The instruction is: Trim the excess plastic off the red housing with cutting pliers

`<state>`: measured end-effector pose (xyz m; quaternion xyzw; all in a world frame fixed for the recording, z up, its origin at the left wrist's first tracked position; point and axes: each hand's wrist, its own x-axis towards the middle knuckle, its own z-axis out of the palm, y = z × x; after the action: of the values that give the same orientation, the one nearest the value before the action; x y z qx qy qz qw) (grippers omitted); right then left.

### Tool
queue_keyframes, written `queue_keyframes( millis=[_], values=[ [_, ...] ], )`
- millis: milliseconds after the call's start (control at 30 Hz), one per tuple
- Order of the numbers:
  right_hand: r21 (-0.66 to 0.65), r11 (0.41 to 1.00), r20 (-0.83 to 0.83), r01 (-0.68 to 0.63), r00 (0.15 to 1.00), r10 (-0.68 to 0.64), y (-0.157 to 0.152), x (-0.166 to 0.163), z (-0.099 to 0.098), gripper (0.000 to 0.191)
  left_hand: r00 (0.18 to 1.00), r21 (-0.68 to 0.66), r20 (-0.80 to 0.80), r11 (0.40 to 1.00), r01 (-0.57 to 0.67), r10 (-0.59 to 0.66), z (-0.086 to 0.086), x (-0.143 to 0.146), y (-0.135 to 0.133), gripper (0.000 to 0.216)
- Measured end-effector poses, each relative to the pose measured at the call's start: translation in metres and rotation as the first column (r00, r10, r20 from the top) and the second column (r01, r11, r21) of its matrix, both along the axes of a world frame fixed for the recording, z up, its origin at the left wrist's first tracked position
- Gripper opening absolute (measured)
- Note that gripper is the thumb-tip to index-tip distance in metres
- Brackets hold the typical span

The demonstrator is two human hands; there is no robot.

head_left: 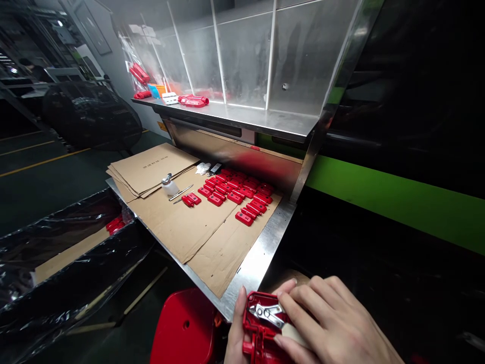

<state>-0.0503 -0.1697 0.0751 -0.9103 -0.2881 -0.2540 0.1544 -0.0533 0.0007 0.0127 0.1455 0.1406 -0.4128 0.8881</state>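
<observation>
At the bottom of the view my left hand point(235, 333) grips a red plastic moulded part point(261, 328) from the left side, thumb up along its edge. My right hand point(329, 323) lies over the part from the right and holds small metal cutters point(270, 314), whose jaws rest on the part's top. Both hands are just below the corner of the steel worktable point(261, 253). Farther back on the table, several red plastic parts point(238, 192) lie in rows on cardboard sheets point(189, 222).
A small white bottle point(169, 186) and a metal tool point(181, 192) lie by stacked cardboard point(151, 169). A steel shelf point(242, 114) with clear panels holds more red parts point(193, 100). A black-lined box point(71, 253) stands left, a red stool point(185, 328) below.
</observation>
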Motion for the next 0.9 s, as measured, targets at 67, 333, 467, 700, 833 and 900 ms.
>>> queue_keyframes(
  millis=[67,333,467,700,833,900],
  values=[
    [0.033,0.999,-0.018,-0.014,1.000,0.015,-0.002,-0.001,-0.003,0.039,0.998,-0.016,0.037,0.999,-0.044,0.045,-0.002,-0.001,-0.001,0.052],
    [0.051,0.999,-0.214,0.011,0.977,0.000,-0.021,0.001,0.003,0.032,0.987,-0.106,0.153,0.994,-0.025,0.041,-0.006,0.006,-0.018,0.077],
    [0.417,0.869,-0.605,0.267,0.795,0.046,-0.009,-0.006,-0.007,0.041,0.957,-0.177,0.244,0.977,-0.115,0.157,-0.014,0.002,-0.024,0.080],
    [0.729,0.614,-0.567,0.304,0.770,0.292,0.020,-0.009,-0.024,0.008,0.902,0.087,0.421,0.985,-0.148,0.098,-0.019,-0.005,-0.025,0.075],
    [0.671,0.631,-0.580,0.390,0.806,0.119,0.028,-0.014,-0.024,0.010,0.903,0.074,0.417,0.986,-0.149,0.105,-0.007,-0.003,-0.031,0.064],
    [0.579,0.635,-0.565,0.512,0.813,-0.140,0.036,-0.021,-0.026,0.009,0.915,0.150,0.385,0.970,-0.190,0.120,-0.004,-0.003,-0.035,0.065]
  ],
)
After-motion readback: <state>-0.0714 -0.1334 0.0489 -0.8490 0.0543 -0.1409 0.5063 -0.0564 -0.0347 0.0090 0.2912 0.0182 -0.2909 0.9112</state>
